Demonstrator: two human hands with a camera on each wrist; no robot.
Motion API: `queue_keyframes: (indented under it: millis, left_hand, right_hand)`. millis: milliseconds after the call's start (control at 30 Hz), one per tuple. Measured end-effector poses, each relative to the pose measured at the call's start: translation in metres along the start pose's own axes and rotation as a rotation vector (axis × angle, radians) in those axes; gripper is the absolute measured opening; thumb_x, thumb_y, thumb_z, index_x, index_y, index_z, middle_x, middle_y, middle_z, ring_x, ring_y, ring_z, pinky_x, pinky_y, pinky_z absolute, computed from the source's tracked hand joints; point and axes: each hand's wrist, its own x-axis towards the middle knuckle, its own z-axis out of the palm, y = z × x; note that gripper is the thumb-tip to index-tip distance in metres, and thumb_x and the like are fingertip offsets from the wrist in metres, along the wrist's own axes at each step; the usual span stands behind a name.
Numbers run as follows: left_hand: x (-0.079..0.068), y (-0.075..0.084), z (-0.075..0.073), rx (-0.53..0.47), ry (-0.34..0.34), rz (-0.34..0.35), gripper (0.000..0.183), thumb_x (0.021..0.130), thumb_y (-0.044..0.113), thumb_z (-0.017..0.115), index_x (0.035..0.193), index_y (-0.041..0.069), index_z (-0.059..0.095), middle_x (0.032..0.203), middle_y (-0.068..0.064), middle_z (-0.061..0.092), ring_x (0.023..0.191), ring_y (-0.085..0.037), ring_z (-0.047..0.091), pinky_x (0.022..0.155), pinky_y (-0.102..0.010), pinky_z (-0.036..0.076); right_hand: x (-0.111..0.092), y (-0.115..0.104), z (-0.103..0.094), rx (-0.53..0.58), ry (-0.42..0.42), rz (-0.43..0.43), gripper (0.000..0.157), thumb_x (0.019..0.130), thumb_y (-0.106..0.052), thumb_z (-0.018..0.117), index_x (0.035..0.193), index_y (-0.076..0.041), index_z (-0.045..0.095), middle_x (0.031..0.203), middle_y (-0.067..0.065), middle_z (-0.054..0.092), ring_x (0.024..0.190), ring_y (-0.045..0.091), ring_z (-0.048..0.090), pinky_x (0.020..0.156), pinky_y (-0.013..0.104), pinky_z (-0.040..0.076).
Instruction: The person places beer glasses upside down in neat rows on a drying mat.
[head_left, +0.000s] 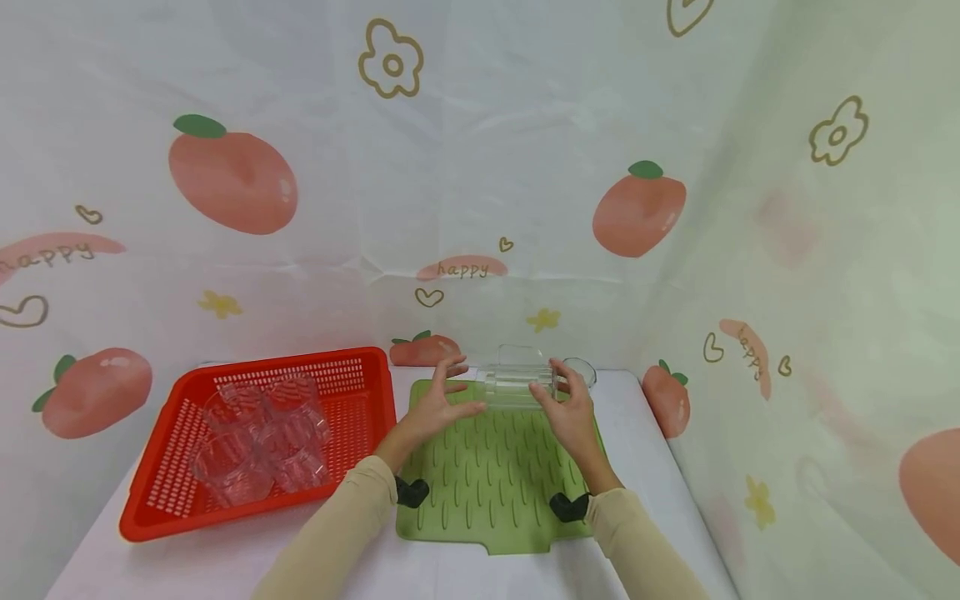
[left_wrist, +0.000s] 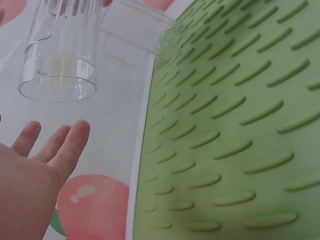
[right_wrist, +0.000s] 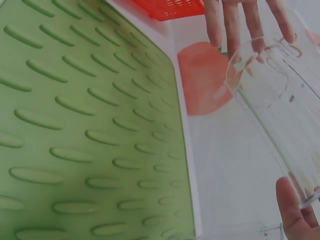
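Observation:
Over the far part of the green ridged mat (head_left: 491, 467), a clear drinking glass (head_left: 517, 387) lies sideways in the air. My right hand (head_left: 573, 414) grips it at its right end, thumb in front. In the right wrist view, the thumb of that hand (right_wrist: 295, 212) presses against one end of the glass (right_wrist: 280, 115). Beyond the opposite, open end is my left hand (head_left: 438, 404), fingers spread. The left wrist view shows a gap between the left hand's fingers (left_wrist: 67, 145) and the rim of the glass (left_wrist: 57, 90).
Left of the mat, a red plastic basket (head_left: 382, 392) contains several clear glasses (head_left: 232, 462). Another clear glass piece (left_wrist: 132, 30) stands by the mat's far edge. A round clear rim (head_left: 581, 372) shows behind my right hand. Printed white cloth (head_left: 480, 167) hangs behind the table.

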Motion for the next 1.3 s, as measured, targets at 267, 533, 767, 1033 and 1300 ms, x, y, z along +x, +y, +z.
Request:
queue_keyframes:
  millis: [267,533,767,1033,1300]
  left_hand:
    - [-0.009,0.012,-0.003,0.330,0.075,0.069,0.099,0.082,0.047,0.083,0.160,0.030,0.023,0.166,-0.005,0.026,0.154,-0.034,0.025,0.116,-0.068,0.033]
    - [-0.015,0.022,-0.007,0.609,0.124,0.105,0.106,0.079,0.061,0.080,0.162,0.032,0.020,0.162,0.002,0.032,0.154,-0.028,0.022,0.120,-0.062,0.032]
    - [-0.019,0.029,-0.012,0.721,0.159,0.096,0.109,0.079,0.068,0.075,0.163,0.025,0.021,0.165,-0.003,0.029,0.157,-0.031,0.017,0.124,-0.063,0.024]
    - [-0.023,0.026,-0.017,0.805,0.184,0.094,0.107,0.080,0.067,0.074,0.163,0.029,0.017,0.169,-0.007,0.021,0.157,-0.037,0.012,0.122,-0.069,0.021]
    - [-0.034,0.028,-0.023,0.836,0.200,0.080,0.108,0.078,0.066,0.077,0.162,0.032,0.018,0.168,-0.009,0.022,0.156,-0.042,0.014,0.123,-0.070,0.014]
  right_hand:
    - [0.001,0.001,0.002,-0.032,0.052,-0.017,0.064,0.091,-0.027,0.078,0.147,-0.012,0.052,0.139,0.014,0.053,0.120,0.034,0.056,0.071,0.025,0.053]
    - [0.006,0.003,0.007,-0.093,0.075,-0.129,0.065,0.085,-0.023,0.084,0.142,-0.009,0.057,0.136,0.022,0.053,0.121,0.039,0.053,0.097,0.057,0.049]
    - [0.011,0.005,0.014,-0.185,0.102,-0.221,0.065,0.081,-0.023,0.087,0.138,-0.007,0.061,0.132,0.026,0.055,0.124,0.046,0.052,0.100,0.064,0.045]
    - [0.016,0.010,0.022,-0.276,0.111,-0.279,0.066,0.078,-0.023,0.089,0.135,-0.004,0.063,0.135,0.024,0.056,0.118,0.046,0.052,0.096,0.061,0.045]
    - [0.020,0.017,0.029,-0.363,0.145,-0.357,0.065,0.075,-0.025,0.091,0.131,-0.005,0.067,0.130,0.022,0.061,0.107,0.045,0.057,0.087,0.058,0.049]
